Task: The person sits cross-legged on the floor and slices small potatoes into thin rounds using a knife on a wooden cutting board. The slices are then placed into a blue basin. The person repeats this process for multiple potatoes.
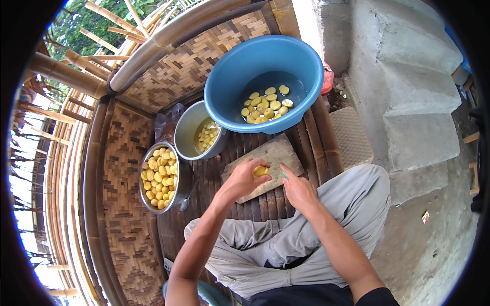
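Note:
Between the fingers of my left hand [244,176] is a peeled yellow potato [261,171], held over a worn wooden cutting board [279,151]. My right hand [299,188] grips a small tool with a green handle [285,175], probably a knife; its blade cannot be made out. Beyond the board, a large blue plastic basin [226,88] holds several peeled potatoes [269,113] in its bottom. Diced pieces [208,137] lie in liquid inside a grey pot [183,134]. A metal pot [185,183] at the left is heaped with whole peeled potatoes [160,172].
A spoon [184,204] lies beside the metal pot on the bamboo-slat platform [203,179]. Dark plastic bags [168,120] sit behind the pots against the woven bamboo wall [126,164]. Concrete steps [419,134] rise at the right. My crossed legs [344,206] border the board.

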The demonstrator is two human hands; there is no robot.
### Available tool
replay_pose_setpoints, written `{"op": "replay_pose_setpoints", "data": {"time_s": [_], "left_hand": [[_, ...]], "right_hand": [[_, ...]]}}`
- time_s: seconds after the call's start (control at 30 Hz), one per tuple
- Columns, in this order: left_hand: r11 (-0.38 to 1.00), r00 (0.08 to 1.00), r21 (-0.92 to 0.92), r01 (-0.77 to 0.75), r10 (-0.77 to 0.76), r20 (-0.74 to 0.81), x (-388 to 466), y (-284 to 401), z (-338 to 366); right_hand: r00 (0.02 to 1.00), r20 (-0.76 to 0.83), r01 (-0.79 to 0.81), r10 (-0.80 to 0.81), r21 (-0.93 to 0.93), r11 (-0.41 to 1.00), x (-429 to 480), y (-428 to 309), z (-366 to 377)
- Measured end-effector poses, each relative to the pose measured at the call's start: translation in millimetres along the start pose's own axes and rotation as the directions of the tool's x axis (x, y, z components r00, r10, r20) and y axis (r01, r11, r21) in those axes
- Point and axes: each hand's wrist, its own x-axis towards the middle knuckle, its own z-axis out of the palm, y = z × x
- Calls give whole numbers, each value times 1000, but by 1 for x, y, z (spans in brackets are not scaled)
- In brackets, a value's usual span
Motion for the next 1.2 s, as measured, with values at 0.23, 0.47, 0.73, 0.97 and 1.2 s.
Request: {"op": "replay_pose_setpoints", "data": {"time_s": [0.23, 0.47, 0.73, 0.97, 1.2], "left_hand": [[996, 994, -72, 57, -63, -85, 45, 65, -94], [990, 966, -105, 99, -121, -229, 110, 53, -103], [981, 908, 184, -63, 133, -396, 115, 20, -86], [970, 684, 128, -208, 237, -689, 23, -32, -81], [983, 611, 106, 151, -8, -791, -105, -153, -73]], "right_hand": [[998, 60, -4, 8, -77, 997, -1, 3, 3], [997, 80, -10, 18, -107, 994, 0, 6, 5], [996, 84, -22, 34, -132, 991, 1, 4, 5], [996, 83, -15, 29, -164, 986, 0, 4, 3], [998, 66, -5, 20, -221, 975, -2, 5, 6]]}}
